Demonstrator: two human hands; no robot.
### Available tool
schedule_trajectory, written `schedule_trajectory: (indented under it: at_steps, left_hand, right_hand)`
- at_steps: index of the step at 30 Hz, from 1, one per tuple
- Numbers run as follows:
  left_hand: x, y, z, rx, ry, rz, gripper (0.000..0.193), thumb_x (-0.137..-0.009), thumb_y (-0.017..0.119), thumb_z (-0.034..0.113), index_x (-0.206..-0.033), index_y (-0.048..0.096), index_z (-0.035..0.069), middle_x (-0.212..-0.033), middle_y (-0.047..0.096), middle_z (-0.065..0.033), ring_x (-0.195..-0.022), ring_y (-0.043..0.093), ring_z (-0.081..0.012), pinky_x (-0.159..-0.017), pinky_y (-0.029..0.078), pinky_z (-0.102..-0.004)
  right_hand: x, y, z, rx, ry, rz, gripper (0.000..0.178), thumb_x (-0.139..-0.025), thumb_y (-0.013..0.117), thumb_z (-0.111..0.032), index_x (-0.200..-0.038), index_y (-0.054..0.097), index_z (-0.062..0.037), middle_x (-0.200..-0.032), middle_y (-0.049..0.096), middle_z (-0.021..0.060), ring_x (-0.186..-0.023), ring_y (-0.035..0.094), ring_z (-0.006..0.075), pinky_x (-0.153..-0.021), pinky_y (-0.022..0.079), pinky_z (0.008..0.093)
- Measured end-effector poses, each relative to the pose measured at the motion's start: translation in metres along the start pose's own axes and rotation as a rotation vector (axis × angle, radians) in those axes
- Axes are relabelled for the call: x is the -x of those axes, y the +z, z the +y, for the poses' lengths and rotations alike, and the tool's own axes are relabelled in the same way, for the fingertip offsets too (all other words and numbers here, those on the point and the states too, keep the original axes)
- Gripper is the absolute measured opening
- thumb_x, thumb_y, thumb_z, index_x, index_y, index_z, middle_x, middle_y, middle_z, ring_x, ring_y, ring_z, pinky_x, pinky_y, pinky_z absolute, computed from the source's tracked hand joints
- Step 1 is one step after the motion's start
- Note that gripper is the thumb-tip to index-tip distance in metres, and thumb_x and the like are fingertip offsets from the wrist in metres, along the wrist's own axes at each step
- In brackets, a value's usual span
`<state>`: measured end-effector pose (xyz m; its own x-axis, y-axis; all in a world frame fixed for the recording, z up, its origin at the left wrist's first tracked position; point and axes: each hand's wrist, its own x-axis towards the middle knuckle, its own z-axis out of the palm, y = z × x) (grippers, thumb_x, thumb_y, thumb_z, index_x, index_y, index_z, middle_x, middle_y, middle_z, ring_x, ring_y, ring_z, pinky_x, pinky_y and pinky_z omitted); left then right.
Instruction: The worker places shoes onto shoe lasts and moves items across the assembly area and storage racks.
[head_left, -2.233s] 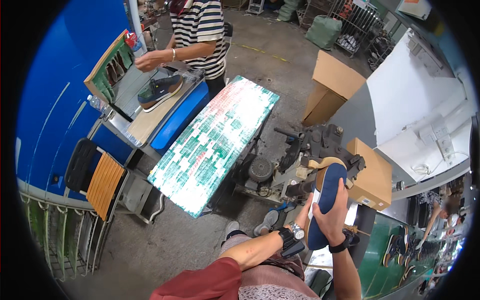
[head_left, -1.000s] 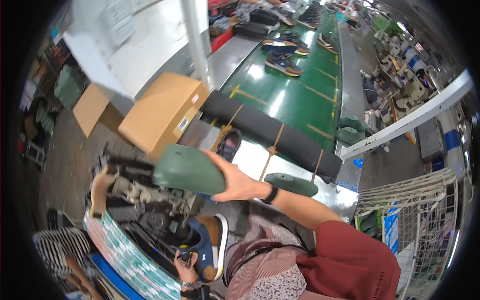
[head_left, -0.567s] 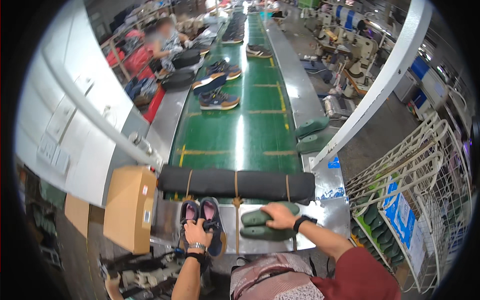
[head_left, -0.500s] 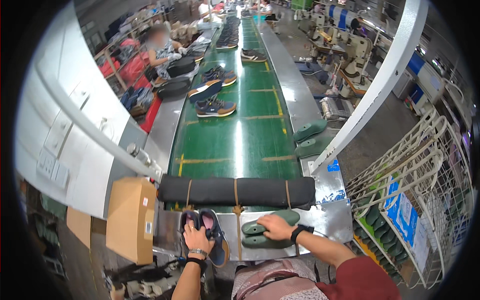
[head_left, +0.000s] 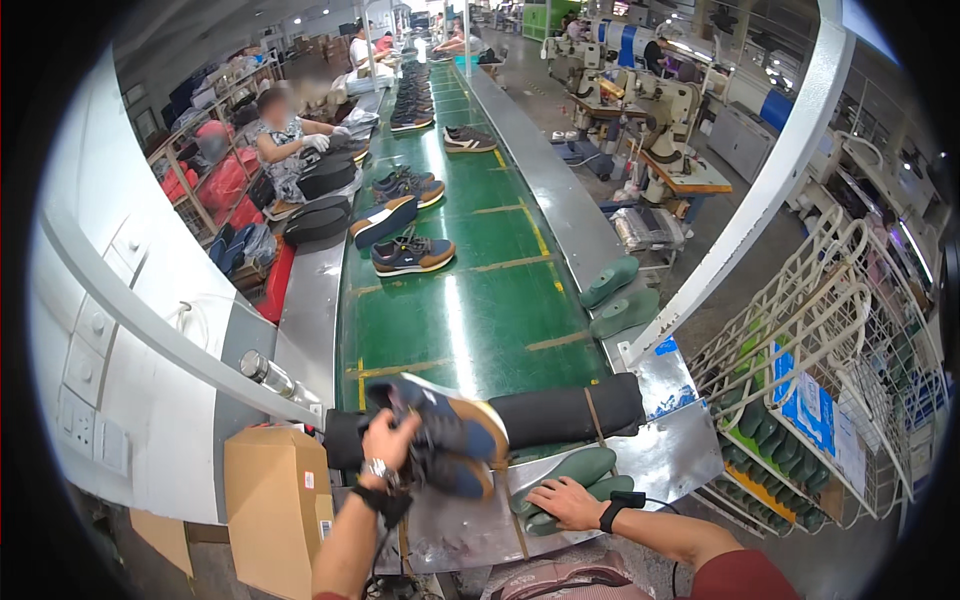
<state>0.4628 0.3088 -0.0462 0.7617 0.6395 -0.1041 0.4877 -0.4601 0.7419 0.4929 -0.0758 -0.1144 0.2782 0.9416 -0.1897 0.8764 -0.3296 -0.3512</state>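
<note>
My left hand (head_left: 390,445) is closed on a pair of navy sneakers (head_left: 468,432) with brown toes and white soles. It holds them tilted, above the metal ledge and partly in front of the black padded roll; motion blurs them a little. My right hand (head_left: 565,503) is curled over a pair of green shoe lasts (head_left: 583,466) lying on the metal ledge (head_left: 640,465), its fingers around their near left ends. Another pair of green lasts (head_left: 625,312) lies on the conveyor's right metal border.
A black padded roll (head_left: 550,415) crosses the near end of the green conveyor belt (head_left: 510,335). Several sneakers (head_left: 412,254) sit farther along it. A cardboard box (head_left: 270,505) stands at left, a white wire rack (head_left: 800,370) at right. A gloved co-worker (head_left: 285,150) works beyond.
My left hand has lifted the sneakers off the ledge and swung them forward and right, toes now pointing right. My right hand stays at the lasts. The view has tilted and shifted.
</note>
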Motion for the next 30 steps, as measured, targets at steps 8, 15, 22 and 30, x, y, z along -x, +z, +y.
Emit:
schedule_trajectory:
  at_steps: [8,15,22,30]
  left_hand:
    - [-0.003,0.12,-0.008,0.016,0.386,-0.234,0.049,-0.082,0.076,0.041,-0.111,0.064,0.002,-0.099,0.069,-0.0198,-0.094,0.065,-0.0389,-0.083,0.052,-0.0478]
    - [0.184,0.275,-0.08,0.186,0.163,-0.566,0.049,-0.097,0.065,0.035,-0.128,0.059,-0.003,-0.115,0.069,-0.0217,-0.115,0.062,-0.0338,-0.1,0.047,-0.047]
    - [0.273,0.271,0.006,0.703,-0.213,-0.832,0.07,-0.09,0.074,0.019,-0.147,0.04,-0.003,-0.137,0.054,-0.0171,-0.116,0.058,-0.0271,-0.099,0.05,-0.0393]
    - [0.45,0.383,0.194,0.611,0.101,-1.187,0.103,-0.074,0.082,0.017,-0.158,0.023,0.001,-0.14,0.05,-0.0164,-0.121,0.055,-0.029,-0.104,0.045,-0.0412]
  right_hand:
    - [0.069,0.009,-0.043,-0.043,0.231,0.048,0.074,-0.076,0.073,-0.013,-0.146,0.049,-0.0178,-0.15,0.045,0.0135,-0.14,0.042,0.0403,-0.115,0.033,0.0583]
    - [0.108,0.058,-0.075,-1.78,1.403,0.475,0.111,-0.089,0.069,-0.057,-0.16,0.006,0.0005,-0.163,0.021,0.0213,-0.15,0.027,0.0375,-0.116,0.035,0.056]
    - [0.166,0.104,-0.054,-1.699,1.208,0.827,0.101,-0.085,0.073,-0.06,-0.152,0.032,0.0042,-0.143,0.051,0.0189,-0.131,0.05,0.0282,-0.108,0.043,0.0385]
    - [0.462,0.097,-0.022,-1.819,0.825,1.12,0.077,-0.095,0.066,-0.038,-0.156,0.034,-0.002,-0.15,0.047,0.0191,-0.136,0.048,0.0272,-0.114,0.038,0.039]
